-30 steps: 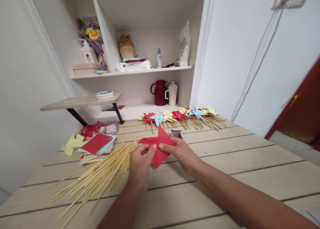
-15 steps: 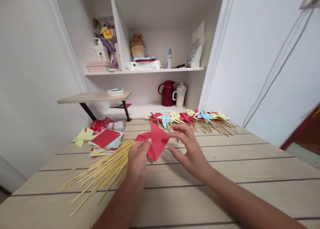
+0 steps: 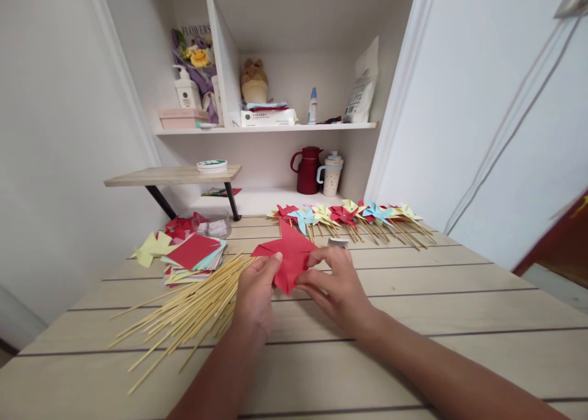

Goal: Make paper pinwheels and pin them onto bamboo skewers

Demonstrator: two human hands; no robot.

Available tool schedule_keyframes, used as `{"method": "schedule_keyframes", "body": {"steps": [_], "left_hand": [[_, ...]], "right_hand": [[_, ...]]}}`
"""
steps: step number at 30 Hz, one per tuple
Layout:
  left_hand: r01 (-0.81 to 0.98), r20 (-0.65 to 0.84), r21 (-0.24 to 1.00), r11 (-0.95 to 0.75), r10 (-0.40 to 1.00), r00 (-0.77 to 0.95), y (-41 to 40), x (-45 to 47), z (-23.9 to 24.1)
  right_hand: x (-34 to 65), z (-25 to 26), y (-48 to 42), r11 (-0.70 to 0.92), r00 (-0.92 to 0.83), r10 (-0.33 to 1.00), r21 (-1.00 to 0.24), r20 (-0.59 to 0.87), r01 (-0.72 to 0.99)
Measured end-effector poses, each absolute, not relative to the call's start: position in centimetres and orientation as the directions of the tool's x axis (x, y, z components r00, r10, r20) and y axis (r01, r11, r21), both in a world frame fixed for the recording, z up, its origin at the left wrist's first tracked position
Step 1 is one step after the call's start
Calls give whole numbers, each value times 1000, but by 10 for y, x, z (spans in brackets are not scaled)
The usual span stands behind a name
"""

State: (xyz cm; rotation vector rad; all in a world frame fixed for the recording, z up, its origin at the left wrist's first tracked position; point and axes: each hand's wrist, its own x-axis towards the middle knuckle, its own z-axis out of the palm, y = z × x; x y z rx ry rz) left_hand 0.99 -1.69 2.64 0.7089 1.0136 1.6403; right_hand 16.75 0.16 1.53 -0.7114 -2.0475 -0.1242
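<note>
A red paper pinwheel (image 3: 290, 251) is held up above the table, its pointed blades spread. My left hand (image 3: 258, 285) grips its left side, thumb on top of the paper. At its lower right edge, my right hand (image 3: 334, 282) has its fingers closed on the paper. Whether the right fingertips also hold something small cannot be seen. Thin wooden sticks (image 3: 197, 307) lie in a loose bundle left of my left hand. Behind my right hand sits a small whitish box (image 3: 339, 242), partly hidden by it.
Finished pinwheels on sticks (image 3: 342, 215) lie in a row along the table's back. At left are a stack of coloured paper squares (image 3: 195, 253), a yellow folded pinwheel (image 3: 151, 248) and a clear container (image 3: 214, 227). A small raised stand (image 3: 169, 175) rises behind them.
My right hand has moved left and its fingers have closed on the pinwheel's lower right edge. The pinwheel has shifted slightly right, still in my left hand.
</note>
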Motion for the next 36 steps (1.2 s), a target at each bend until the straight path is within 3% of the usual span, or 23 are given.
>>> {"method": "schedule_keyframes", "body": {"steps": [7,10,36], "left_hand": [[-352,10,928,-123,952,-306,-21,19,28],[-281,50,948,-147,944,-327,-21,20,27],[-137,113,977,-161,945,-307,-23,24,29]], "right_hand": [[170,22,6,763,-260,625,-505,736,402],[172,27,5,725,-222,677,-583,702,366],[172,35,4,650,-166,759,-712,630,267]]}}
